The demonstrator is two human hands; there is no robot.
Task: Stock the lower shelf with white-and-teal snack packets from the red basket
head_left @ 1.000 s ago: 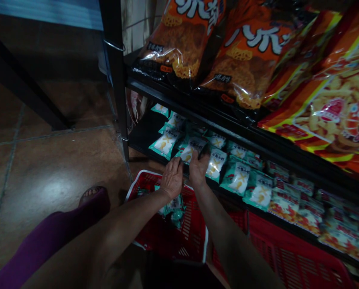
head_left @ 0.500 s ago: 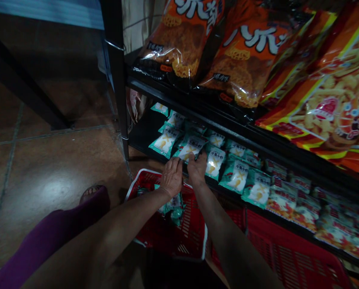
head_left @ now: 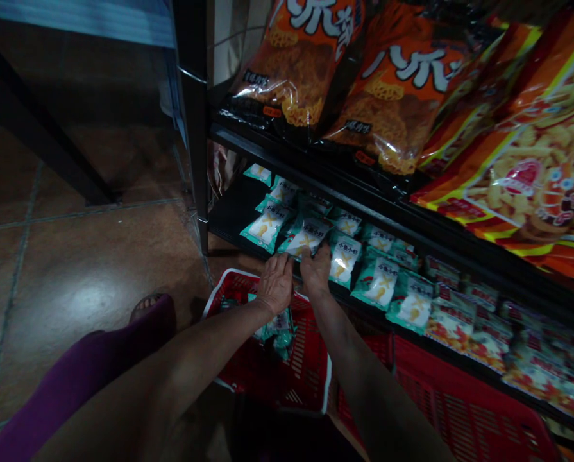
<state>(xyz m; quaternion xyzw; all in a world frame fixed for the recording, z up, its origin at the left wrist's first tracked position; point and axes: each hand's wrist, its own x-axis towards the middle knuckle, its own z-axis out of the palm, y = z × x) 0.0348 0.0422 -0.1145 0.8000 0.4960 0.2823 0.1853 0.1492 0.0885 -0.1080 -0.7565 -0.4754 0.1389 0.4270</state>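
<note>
Both of my hands rest at the front edge of a low black shelf [head_left: 229,221]. My left hand [head_left: 276,282] and my right hand [head_left: 316,269] pinch the near edge of one small teal-and-white snack packet [head_left: 306,236], which lies among several like packets in a row along the shelf. Right under my hands stands a red plastic basket [head_left: 306,375] with a few more teal packets [head_left: 279,327] inside it.
Large orange snack bags [head_left: 397,77] fill the shelf above, with yellow-red bags [head_left: 537,173] to the right. Red-and-white packets [head_left: 464,321] continue the low row. A second red basket [head_left: 464,410] stands at the right. A black shelf post [head_left: 196,128] rises at left; brown tiled floor [head_left: 75,256] beyond.
The packet between my hands has been lowered from a tilted lift to lie flatter on the shelf row. My hands stayed at its near edge; the view shifted slightly.
</note>
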